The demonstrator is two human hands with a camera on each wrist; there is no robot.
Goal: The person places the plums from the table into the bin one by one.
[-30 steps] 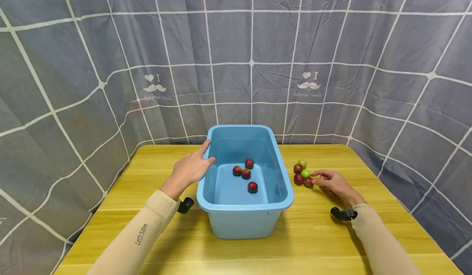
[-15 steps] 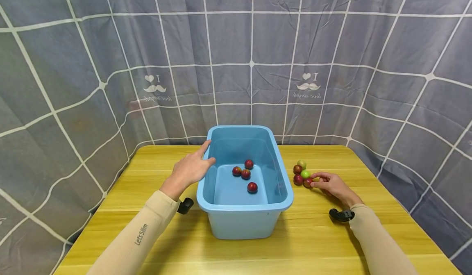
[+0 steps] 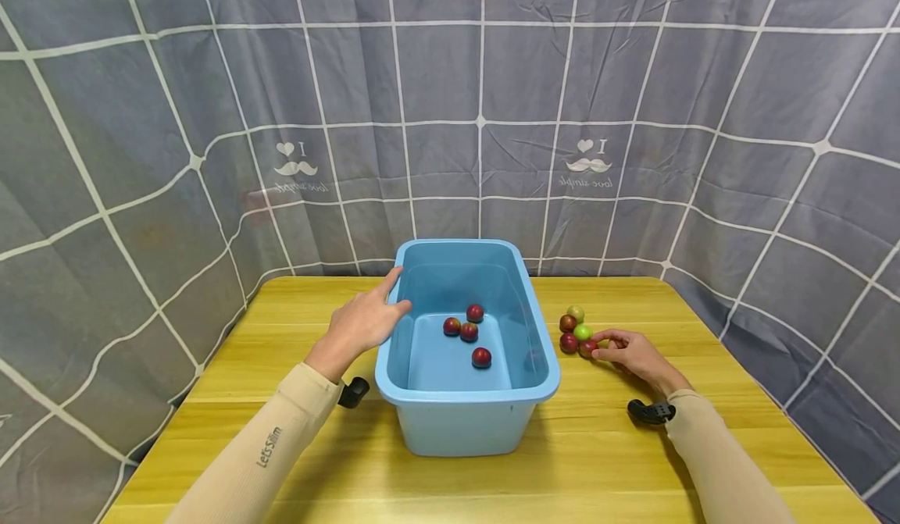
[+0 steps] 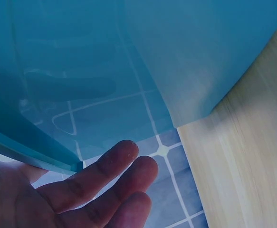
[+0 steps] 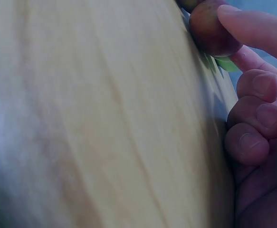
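At the frame's right, my right hand pinches a glossy dark red round fruit between thumb and index finger on the yellow wooden tabletop; beside it sit 2 green round fruits and 2 more red ones; left of centre, my left hand, fingers loosely spread, rests on the light blue plastic tub's rim, with 4 loose red fruits inside

Nine fruits – seven red, two green – one tub, two hands
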